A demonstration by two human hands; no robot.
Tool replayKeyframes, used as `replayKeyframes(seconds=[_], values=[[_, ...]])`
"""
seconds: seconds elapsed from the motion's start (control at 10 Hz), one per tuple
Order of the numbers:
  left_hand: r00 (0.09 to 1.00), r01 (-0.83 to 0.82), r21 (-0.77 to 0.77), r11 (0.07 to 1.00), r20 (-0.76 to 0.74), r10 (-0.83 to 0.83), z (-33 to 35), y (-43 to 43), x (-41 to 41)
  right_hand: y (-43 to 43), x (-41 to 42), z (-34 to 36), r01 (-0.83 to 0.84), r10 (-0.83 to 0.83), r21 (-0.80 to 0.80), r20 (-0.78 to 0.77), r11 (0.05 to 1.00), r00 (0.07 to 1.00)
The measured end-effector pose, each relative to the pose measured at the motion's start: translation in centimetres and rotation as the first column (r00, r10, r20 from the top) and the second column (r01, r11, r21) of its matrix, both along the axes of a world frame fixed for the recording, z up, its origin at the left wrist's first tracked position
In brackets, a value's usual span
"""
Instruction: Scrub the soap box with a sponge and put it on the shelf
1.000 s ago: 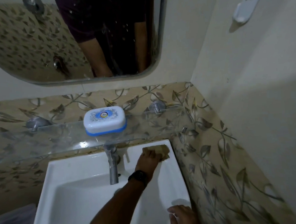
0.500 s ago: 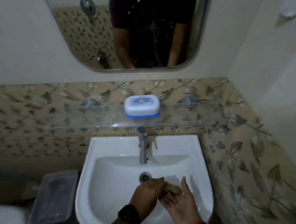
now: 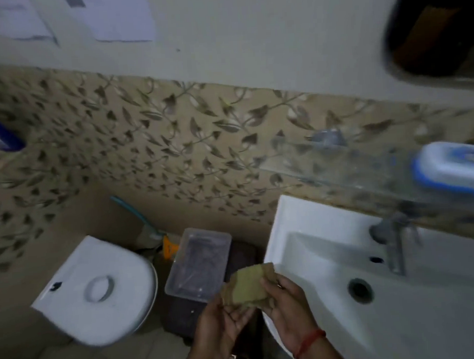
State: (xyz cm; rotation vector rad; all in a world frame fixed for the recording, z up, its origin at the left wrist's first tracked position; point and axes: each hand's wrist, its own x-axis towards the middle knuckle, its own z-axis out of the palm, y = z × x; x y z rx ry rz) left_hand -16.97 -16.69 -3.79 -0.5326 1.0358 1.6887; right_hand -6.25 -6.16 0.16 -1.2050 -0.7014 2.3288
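The white soap box point(image 3: 454, 166) with a blue band stands shut on the glass shelf point(image 3: 340, 170) at the far right, above the sink. A brownish-green sponge point(image 3: 248, 287) is held low in the middle, over the sink's left edge. My left hand point(image 3: 220, 327), with a watch on the wrist, cups the sponge from below and left. My right hand point(image 3: 290, 306), a red thread at its wrist, pinches the sponge's right side. Both hands are well away from the soap box.
The white sink point(image 3: 288, 220) with tap point(image 3: 392, 242) and drain point(image 3: 360, 287) fills the lower right. A clear plastic container point(image 3: 199, 265) sits on a dark stand left of the sink. A white toilet cistern point(image 3: 98, 290) is further left. The mirror point(image 3: 437, 22) hangs top right.
The view has swung left, putting the soap box and sink at the right. The sponge has come up out of the basin and sits between both hands at the sink's left edge.
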Motion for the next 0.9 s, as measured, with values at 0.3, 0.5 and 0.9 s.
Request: replayKeyframes(seconds=[0.3, 0.5, 0.9], values=[[0.705, 0.162, -0.418, 0.894, -0.585, -0.401, -9.0, 0.4, -18.5, 0.7, -19.6, -10.7, -0.123, 0.099, 0.051, 0.343, 0.991, 0.934], [0.436, 0.17, -0.599, 0.783, -0.666, -0.604, -17.5, 4.6, -27.1, 3.6, -27.8, -21.3, -0.277, 0.197, 0.083, 0.514, 0.957, 0.835], [0.2, 0.241, -0.784, 0.571, -0.536, -0.82, -18.2, 3.9, -27.9, 2.5, -26.1, -21.2, -0.793, 0.307, 0.32, 0.796, 0.519, 0.522]])
